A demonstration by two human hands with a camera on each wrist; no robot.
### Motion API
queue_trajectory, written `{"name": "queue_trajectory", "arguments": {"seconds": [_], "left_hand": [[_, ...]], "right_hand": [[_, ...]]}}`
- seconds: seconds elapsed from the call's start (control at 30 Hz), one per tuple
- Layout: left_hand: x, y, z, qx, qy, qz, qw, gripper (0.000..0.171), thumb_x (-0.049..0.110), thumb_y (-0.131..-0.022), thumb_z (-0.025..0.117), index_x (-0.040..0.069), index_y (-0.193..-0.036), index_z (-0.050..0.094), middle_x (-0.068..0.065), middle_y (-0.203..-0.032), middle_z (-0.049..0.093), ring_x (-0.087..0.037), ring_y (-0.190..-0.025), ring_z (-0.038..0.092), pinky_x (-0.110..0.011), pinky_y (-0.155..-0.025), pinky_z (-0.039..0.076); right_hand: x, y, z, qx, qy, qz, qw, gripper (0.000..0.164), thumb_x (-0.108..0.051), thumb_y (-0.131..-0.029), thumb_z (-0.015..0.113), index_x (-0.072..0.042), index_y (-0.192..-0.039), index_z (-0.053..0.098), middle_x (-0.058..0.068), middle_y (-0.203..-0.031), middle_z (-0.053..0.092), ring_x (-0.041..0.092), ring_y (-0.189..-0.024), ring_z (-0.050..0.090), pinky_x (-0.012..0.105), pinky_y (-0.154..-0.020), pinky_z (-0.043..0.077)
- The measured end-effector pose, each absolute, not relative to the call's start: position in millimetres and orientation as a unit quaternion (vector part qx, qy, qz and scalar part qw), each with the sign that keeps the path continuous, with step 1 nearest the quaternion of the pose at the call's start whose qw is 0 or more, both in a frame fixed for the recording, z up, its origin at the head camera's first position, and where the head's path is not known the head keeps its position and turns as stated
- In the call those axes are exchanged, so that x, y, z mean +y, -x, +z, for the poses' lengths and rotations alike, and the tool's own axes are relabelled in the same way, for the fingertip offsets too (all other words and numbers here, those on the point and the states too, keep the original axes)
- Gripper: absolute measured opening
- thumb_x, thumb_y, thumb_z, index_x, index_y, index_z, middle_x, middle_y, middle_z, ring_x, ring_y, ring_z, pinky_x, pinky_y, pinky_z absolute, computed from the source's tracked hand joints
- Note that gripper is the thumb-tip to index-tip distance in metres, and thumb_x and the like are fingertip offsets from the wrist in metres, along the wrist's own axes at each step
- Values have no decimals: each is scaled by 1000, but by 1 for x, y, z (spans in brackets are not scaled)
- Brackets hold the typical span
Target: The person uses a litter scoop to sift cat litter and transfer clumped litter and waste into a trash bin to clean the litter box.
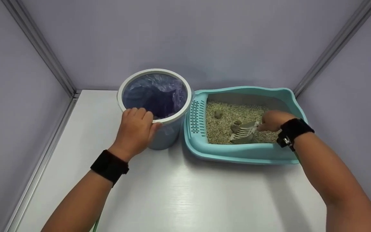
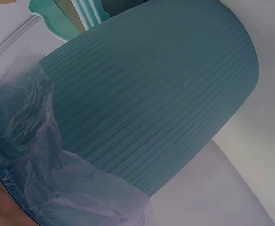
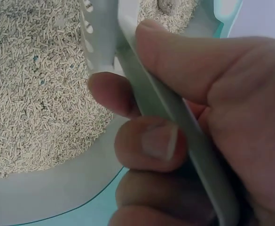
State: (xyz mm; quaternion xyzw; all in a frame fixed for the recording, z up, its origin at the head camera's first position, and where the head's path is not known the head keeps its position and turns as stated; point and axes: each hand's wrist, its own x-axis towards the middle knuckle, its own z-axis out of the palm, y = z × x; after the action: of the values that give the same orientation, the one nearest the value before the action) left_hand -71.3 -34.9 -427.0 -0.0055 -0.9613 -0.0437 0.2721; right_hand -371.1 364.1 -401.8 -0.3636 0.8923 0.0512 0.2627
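head: the left hand [image 1: 137,129] grips the bin [image 1: 164,138] at seven o'clock on its rim [image 1: 189,93]; the right hand [image 1: 274,120] holds the scoop [image 1: 245,132], sunk in litter [image 1: 216,132], a clump [image 1: 218,113] at its ten o'clock.

left wrist: the liner [image 2: 81,188], thin and probably slippery, drapes at eight o'clock; finger state there, cannot tell.

right wrist: fingers [image 3: 146,141] wrap the handle [image 3: 205,162] running toward five o'clock; the scoop looks light, stiff, best held there.

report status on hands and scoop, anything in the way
Left hand gripping white rim of round blue plastic bin. Right hand holding slotted grey plastic scoop. Scoop in beige litter inside turquoise plastic tray, beside brownish clumps. Nothing visibly blocking.
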Motion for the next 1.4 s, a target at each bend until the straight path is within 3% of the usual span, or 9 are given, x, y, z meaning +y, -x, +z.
{"name": "queue_trajectory", "arguments": {"seconds": [0.3,0.47,0.7,0.83,0.93,1.07,1.17,1.27,1.4], "left_hand": [[-34,73,-428,-964,-2,-42,264,42,44,-110,47,5,-95,55,-13,-88,54,-33,-86,50,-49,-89,39],[-33,73,-428,-961,2,-38,273,43,45,-109,48,5,-94,55,-13,-87,54,-33,-85,50,-49,-87,39],[-32,74,-427,-960,5,-40,275,42,44,-109,49,5,-94,55,-13,-87,54,-33,-84,49,-48,-86,38],[-33,73,-427,-960,3,-41,276,41,43,-109,49,5,-93,54,-12,-86,53,-32,-83,48,-48,-85,38],[-33,72,-427,-960,2,-41,275,41,43,-109,49,5,-92,53,-12,-86,52,-32,-83,48,-49,-86,39],[-33,72,-427,-963,-1,-37,267,43,44,-110,47,5,-91,52,-13,-86,52,-33,-83,49,-50,-87,39],[-33,72,-428,-965,-2,-37,261,44,45,-110,46,5,-91,52,-13,-86,52,-33,-83,49,-50,-88,39],[-33,72,-428,-965,-3,-41,260,45,45,-110,46,5,-91,52,-13,-86,52,-34,-83,49,-50,-88,39],[-33,72,-427,-964,-3,-45,261,44,46,-109,47,6,-91,52,-13,-86,52,-33,-84,48,-50,-88,39]], "right_hand": [[336,369,-407,883,391,55,254,46,-39,-106,59,-18,-67,44,-6,-61,31,11,-55,27,30,-56,29],[325,366,-407,877,408,55,248,35,-38,-107,56,-11,-86,60,-1,-73,44,15,-64,40,34,-62,34],[333,373,-405,874,414,34,251,35,-36,-109,55,-12,-83,57,2,-72,46,16,-63,41,34,-61,35],[341,376,-397,874,416,32,248,39,-35,-110,51,0,-119,67,21,-109,68,35,-94,66,48,-80,52],[349,378,-390,873,420,27,248,51,-35,-111,49,4,-142,56,31,-141,59,50,-127,60,61,-101,49],[361,379,-380,873,418,11,250,58,-37,-111,48,6,-150,48,35,-153,49,55,-139,49,66,-111,42],[371,377,-374,875,420,-3,240,58,-39,-111,47,5,-148,51,35,-152,50,54,-137,51,66,-109,44],[380,372,-367,880,417,-29,225,48,-41,-111,48,1,-127,64,27,-123,67,42,-108,66,54,-93,52],[392,361,-362,890,400,-74,208,39,-44,-110,48,-9,-99,59,4,-82,50,18,-71,47,38,-69,38]]}}
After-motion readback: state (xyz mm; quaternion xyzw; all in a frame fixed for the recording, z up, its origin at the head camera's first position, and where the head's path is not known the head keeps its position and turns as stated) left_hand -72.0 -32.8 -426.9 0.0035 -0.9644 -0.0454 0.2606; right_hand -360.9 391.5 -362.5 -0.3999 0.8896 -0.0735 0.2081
